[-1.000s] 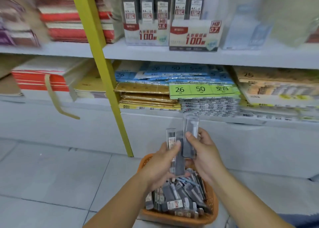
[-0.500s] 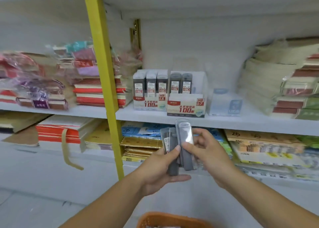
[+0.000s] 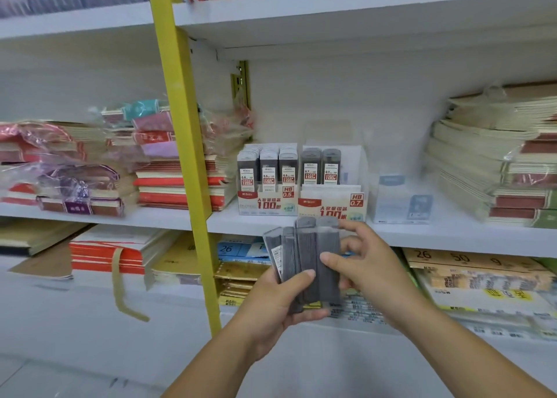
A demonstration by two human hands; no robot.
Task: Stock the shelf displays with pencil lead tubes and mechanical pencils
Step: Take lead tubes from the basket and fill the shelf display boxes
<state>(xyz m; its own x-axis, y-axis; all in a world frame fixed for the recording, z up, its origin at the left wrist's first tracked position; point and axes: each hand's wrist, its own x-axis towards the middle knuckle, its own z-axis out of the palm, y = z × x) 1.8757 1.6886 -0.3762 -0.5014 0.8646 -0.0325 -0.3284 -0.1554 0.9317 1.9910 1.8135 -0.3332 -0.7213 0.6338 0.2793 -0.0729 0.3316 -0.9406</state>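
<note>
I hold a fanned bunch of grey pencil lead tubes (image 3: 304, 256) in front of the middle shelf. My left hand (image 3: 280, 304) grips the bunch from below, thumb across the front. My right hand (image 3: 364, 262) pinches the rightmost tube, thumb on its face. Behind them on the shelf stand two display boxes. The HB 0.5 box (image 3: 266, 200) holds three rows of tubes. The HB 0.7 box (image 3: 331, 204) holds two tubes on its left side, and its right side shows none.
A yellow upright post (image 3: 184, 144) crosses the shelf left of the boxes. Stacked notebooks (image 3: 174, 180) lie to the left and paper stacks (image 3: 494, 162) to the right. A small pale box (image 3: 402, 201) stands beside the 0.7 box. The lower shelf (image 3: 452, 238) holds flat packs.
My view has risen from the floor basket to the shelf; the basket has left the frame. Both hands lifted the tubes up toward the display boxes, and more tubes now fan out.
</note>
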